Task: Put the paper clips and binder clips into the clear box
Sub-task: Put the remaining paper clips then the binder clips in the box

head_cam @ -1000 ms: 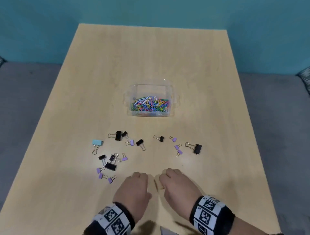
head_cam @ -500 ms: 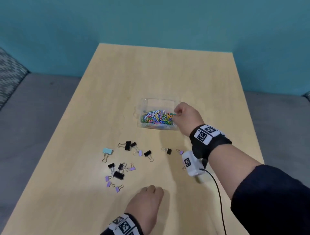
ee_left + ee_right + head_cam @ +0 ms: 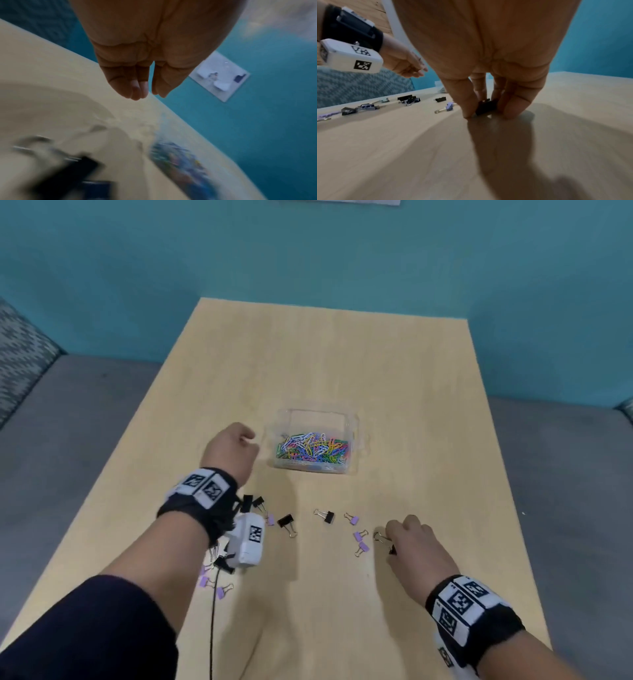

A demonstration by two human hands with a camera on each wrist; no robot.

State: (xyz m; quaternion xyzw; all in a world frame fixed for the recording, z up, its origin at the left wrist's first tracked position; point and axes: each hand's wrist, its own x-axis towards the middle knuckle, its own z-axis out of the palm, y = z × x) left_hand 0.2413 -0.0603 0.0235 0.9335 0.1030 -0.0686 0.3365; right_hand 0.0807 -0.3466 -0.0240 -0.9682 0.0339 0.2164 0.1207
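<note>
The clear box (image 3: pixel 356 440) sits mid-table with a heap of coloured paper clips (image 3: pixel 313 448) inside. My left hand (image 3: pixel 251 440) hovers just left of the box, fingers loosely curled, and nothing shows in them in the left wrist view (image 3: pixel 149 93). My right hand (image 3: pixel 388 539) is down on the table at the right. Its thumb and fingers pinch a black binder clip (image 3: pixel 486 106) that still lies on the wood. Loose black (image 3: pixel 325 516) and purple (image 3: pixel 352 519) binder clips lie between the hands. More clips (image 3: pixel 224 590) lie partly hidden under my left wrist.
The wooden table (image 3: pixel 342 354) runs back to a teal wall. Grey seating flanks it on both sides. A cable hangs from the camera on my left wrist (image 3: pixel 248 539) over the left group of clips.
My right hand left the box and came down to the black binder clip at the right. My left hand rose from the table's front to the left side of the box.
</note>
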